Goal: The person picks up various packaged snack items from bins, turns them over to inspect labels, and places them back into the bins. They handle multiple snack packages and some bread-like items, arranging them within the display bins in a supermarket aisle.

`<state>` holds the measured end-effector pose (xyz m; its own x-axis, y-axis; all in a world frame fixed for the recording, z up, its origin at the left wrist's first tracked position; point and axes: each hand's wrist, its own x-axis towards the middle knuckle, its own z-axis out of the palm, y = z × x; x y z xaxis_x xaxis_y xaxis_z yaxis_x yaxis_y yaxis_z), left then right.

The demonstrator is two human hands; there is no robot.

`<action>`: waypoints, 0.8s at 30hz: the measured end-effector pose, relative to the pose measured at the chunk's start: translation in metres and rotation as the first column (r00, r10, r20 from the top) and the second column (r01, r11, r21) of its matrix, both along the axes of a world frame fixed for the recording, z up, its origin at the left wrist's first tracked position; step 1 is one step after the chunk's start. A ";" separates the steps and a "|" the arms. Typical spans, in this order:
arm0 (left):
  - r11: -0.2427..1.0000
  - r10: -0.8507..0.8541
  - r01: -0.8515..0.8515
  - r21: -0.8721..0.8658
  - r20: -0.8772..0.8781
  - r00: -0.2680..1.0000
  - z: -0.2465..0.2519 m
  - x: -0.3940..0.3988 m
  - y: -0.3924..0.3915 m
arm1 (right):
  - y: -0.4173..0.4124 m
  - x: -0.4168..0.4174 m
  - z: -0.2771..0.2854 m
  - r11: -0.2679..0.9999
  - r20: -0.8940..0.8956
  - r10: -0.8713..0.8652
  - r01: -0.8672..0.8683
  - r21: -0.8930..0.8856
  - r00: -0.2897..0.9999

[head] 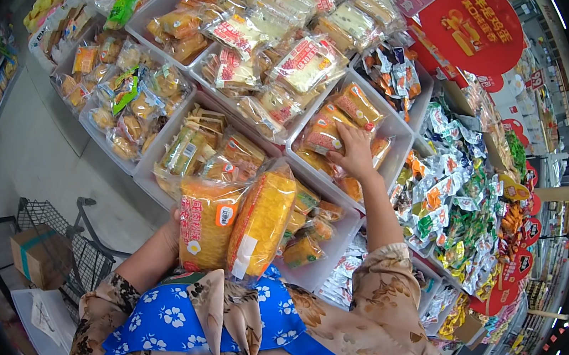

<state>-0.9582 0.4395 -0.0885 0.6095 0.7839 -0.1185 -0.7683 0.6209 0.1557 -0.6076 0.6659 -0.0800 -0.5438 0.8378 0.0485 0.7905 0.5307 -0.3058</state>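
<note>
My left hand (175,232), mostly hidden behind its load, holds up wrapped golden cakes in front of my chest. One, a wrapped cake with printing and an orange-and-white sticker (209,222), leans beside a clear-wrapped cake with a white label (263,220). To the right, my right hand (355,149) reaches into a translucent plastic bin (398,162). Its fingers lie at the end of a wrapped golden cake (322,130); whether they grip it cannot be told. Another wrapped cake (358,104) rests just beyond, inside that bin.
Neighbouring bins hold wrapped sandwich breads (302,64), bagged buns (140,107) and small shiny snack packets (442,189). Round red signs (472,23) rise at the right. On the left stand a wire cart (85,263), a cardboard box (42,256) and a white tub (39,323).
</note>
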 end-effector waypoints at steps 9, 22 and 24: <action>1.000 0.024 -0.024 -0.010 -0.009 1.000 -0.001 -0.003 -0.009 | -0.041 0.020 0.002 0.921 -0.238 -0.376 0.389 0.009 0.896; 1.000 -0.001 0.001 -0.002 0.000 1.000 0.002 0.001 -0.003 | -0.090 0.100 0.067 0.503 -0.017 -0.858 0.831 -0.238 0.514; 1.000 -0.002 0.002 -0.002 0.003 1.000 0.002 0.000 -0.004 | -0.093 0.106 0.072 0.479 -0.219 -0.877 0.821 -0.312 0.429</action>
